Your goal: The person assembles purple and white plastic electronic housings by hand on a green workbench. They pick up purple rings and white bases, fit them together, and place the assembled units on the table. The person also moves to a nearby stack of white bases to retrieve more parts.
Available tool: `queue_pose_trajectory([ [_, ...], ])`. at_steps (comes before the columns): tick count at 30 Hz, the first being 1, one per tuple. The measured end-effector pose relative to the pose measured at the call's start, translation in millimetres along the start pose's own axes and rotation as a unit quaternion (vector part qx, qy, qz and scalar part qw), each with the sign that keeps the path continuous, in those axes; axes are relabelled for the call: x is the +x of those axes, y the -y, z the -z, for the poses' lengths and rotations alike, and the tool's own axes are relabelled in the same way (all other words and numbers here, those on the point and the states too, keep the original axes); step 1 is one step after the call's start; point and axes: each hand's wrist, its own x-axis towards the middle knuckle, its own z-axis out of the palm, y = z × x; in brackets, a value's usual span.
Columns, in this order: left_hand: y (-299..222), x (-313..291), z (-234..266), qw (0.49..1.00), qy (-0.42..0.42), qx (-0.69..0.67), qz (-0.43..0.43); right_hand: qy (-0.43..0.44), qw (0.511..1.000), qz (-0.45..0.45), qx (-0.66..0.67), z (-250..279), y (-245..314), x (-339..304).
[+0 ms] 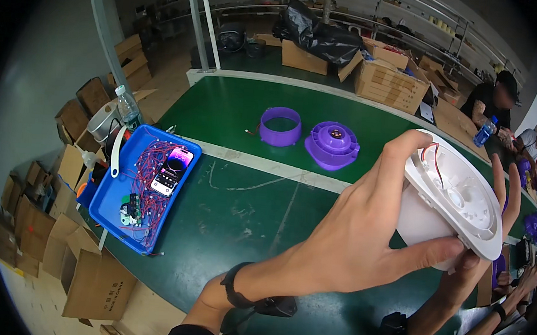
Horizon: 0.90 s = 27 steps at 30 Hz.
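Observation:
Up at the right, a white round plastic housing [424, 217] is tilted, its hollow side with moulded ribs facing up and right. Thin red and white wires [436, 165] rise from inside it. My left hand [354, 236] is closed around its near left side, fingers over the top rim and thumb along the lower rim. From below and behind, my right hand [471, 275] supports it; two fingers show past the far right edge, and the rest are hidden. Beyond the housing, a purple ring [279, 138] and a round purple part [331, 157] rest on the green table.
A blue tray [105, 204] at the left holds red wires [146, 165], a lit phone [171, 172] and small circuit boards [131, 211]. Beside it stands a clear bottle [128, 109]. Cardboard boxes [389, 86] line the back. Co-workers sit along the right, one far off [487, 108].

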Motion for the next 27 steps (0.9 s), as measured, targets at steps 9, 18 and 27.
queue_pose_trajectory([
  [9, -8.3, 4.1, 14.9, 0.993, 0.007, -0.004, 0.119, 0.049, 0.995, -0.055, 0.066, -2.3, -1.1, -1.3],
  [18, -8.0, 3.8, 21.2, 0.993, 0.029, 0.047, 0.102, 0.11, 0.976, -0.114, 0.147, -5.1, 9.3, -6.5],
  [27, -11.6, 6.1, 26.5, 0.991, 0.007, 0.015, 0.135, 0.115, 0.979, -0.055, 0.157, -0.2, -3.3, -6.0],
])
